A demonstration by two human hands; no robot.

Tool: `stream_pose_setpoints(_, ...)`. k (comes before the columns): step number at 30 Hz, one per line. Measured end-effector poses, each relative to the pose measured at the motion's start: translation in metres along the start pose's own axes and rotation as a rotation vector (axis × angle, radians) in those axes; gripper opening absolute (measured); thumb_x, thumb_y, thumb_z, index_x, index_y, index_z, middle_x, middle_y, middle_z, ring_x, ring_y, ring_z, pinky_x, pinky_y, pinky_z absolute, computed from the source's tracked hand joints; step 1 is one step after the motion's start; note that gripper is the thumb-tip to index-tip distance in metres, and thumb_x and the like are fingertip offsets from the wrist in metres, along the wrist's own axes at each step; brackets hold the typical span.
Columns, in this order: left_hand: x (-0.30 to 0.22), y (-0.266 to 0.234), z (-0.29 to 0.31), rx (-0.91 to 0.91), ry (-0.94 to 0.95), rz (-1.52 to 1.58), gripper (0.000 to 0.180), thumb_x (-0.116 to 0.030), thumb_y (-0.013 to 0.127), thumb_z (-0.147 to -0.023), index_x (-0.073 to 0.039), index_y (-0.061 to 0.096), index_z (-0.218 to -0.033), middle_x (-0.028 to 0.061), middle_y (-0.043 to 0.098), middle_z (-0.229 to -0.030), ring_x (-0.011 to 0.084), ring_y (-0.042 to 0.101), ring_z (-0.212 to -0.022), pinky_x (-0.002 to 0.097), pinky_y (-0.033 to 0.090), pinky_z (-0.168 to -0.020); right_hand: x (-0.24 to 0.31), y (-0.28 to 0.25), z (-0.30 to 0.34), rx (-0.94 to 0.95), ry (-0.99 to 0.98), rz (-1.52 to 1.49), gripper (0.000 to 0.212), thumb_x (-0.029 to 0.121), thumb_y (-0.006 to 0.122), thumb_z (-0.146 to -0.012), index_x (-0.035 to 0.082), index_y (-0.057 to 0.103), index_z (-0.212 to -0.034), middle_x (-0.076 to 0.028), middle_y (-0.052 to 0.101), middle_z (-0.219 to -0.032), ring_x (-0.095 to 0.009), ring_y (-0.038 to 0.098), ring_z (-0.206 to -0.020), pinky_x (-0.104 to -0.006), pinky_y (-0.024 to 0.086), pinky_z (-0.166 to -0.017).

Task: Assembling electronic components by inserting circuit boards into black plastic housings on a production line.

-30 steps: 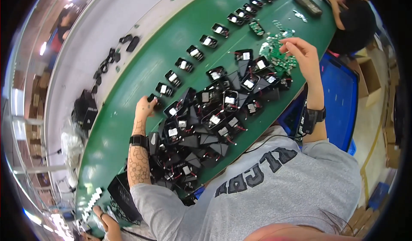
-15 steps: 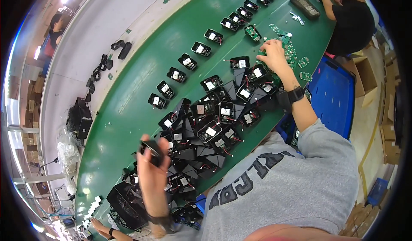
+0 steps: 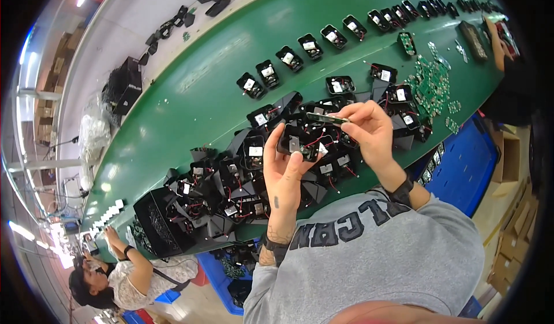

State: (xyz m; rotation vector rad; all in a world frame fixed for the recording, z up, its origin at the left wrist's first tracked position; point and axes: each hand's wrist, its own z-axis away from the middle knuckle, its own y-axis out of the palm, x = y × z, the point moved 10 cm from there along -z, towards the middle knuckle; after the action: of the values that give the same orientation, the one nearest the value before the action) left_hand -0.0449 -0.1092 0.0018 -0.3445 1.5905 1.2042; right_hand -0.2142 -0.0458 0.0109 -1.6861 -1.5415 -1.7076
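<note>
My left hand [image 3: 281, 177] is closed round a small black plastic housing [image 3: 295, 144], open side up, with a silvery block and wires inside. Just above its far rim, my right hand [image 3: 371, 132] pinches a thin green circuit board [image 3: 326, 118] between thumb and fingers. The board is held nearly edge-on, so its face is mostly hidden. Beneath and around both hands lies a pile of similar black housings [image 3: 255, 151], many with white or silver blocks and red wires. Loose green circuit boards [image 3: 430, 84] are heaped to the right of the pile.
A row of black housings [image 3: 310, 47] runs along the far side of the green table [image 3: 190, 122]. A black bin [image 3: 156, 223] stands at the left. One co-worker [image 3: 133, 260] sits lower left; another's arm [image 3: 494, 41] reaches in at the far right. Blue trays [image 3: 461, 165] sit beside the table.
My right hand has come back from the loose boards holding one. My left hand has moved right with the black housing, and both hands are now together. The view has swung.
</note>
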Motion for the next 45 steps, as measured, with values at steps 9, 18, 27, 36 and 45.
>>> stream_pose_setpoints(9, -0.001, -0.018, 0.008, -0.062, 0.033, -0.033, 0.058, -0.008, 0.059, -0.092, -0.009, 0.031, -0.142, 0.0121, 0.052, -0.122, 0.0260, 0.060, -0.108, 0.0455, 0.056, -0.088, -0.021, 0.031, 0.012, 0.206, 0.033, 0.016, 0.019, -0.015, 0.063, -0.078, 0.000, 0.054, -0.085, -0.016, 0.061, -0.098, -0.032, 0.064, -0.100, -0.0432, 0.052, -0.091)
stream_pose_setpoints(18, 0.003, -0.018, 0.007, -0.106, 0.054, 0.099, 0.060, -0.009, 0.064, -0.090, -0.008, 0.033, -0.141, 0.0091, 0.053, -0.116, 0.0233, 0.060, -0.106, 0.0460, 0.055, -0.090, 0.012, 0.038, 0.021, 0.288, -0.321, 0.302, 0.023, -0.014, 0.069, -0.073, 0.002, 0.056, -0.085, -0.015, 0.062, -0.095, -0.032, 0.066, -0.098, -0.0405, 0.055, -0.083)
stream_pose_setpoints(27, 0.015, -0.023, 0.016, -0.130, 0.031, 0.258, 0.061, -0.014, 0.060, -0.093, -0.013, 0.026, -0.145, 0.0101, 0.053, -0.119, 0.0223, 0.059, -0.107, 0.0455, 0.053, -0.093, 0.019, 0.055, 0.036, 0.349, -0.545, 0.469, 0.027, -0.007, 0.076, -0.070, 0.004, 0.057, -0.086, -0.011, 0.064, -0.094, -0.029, 0.065, -0.092, -0.0368, 0.054, -0.076)
stream_pose_setpoints(36, 0.018, -0.016, 0.023, -0.069, 0.030, 0.347, 0.064, -0.016, 0.058, -0.095, -0.017, 0.020, -0.147, 0.0146, 0.050, -0.129, 0.0241, 0.054, -0.116, 0.0448, 0.048, -0.097, 0.026, 0.070, 0.040, 0.412, -0.639, 0.613, 0.027, -0.005, 0.076, -0.068, 0.005, 0.061, -0.087, -0.010, 0.068, -0.093, -0.029, 0.066, -0.086, -0.0338, 0.054, -0.072)
stream_pose_setpoints(45, 0.018, -0.015, 0.030, -0.048, 0.041, 0.252, 0.061, -0.013, 0.058, -0.094, -0.011, 0.024, -0.144, 0.0173, 0.047, -0.132, 0.0289, 0.050, -0.123, 0.0474, 0.048, -0.099, 0.045, 0.071, 0.042, 0.462, -0.724, 0.722, 0.028, -0.007, 0.075, -0.067, 0.003, 0.062, -0.090, -0.011, 0.067, -0.092, -0.028, 0.068, -0.083, -0.0339, 0.054, -0.068)
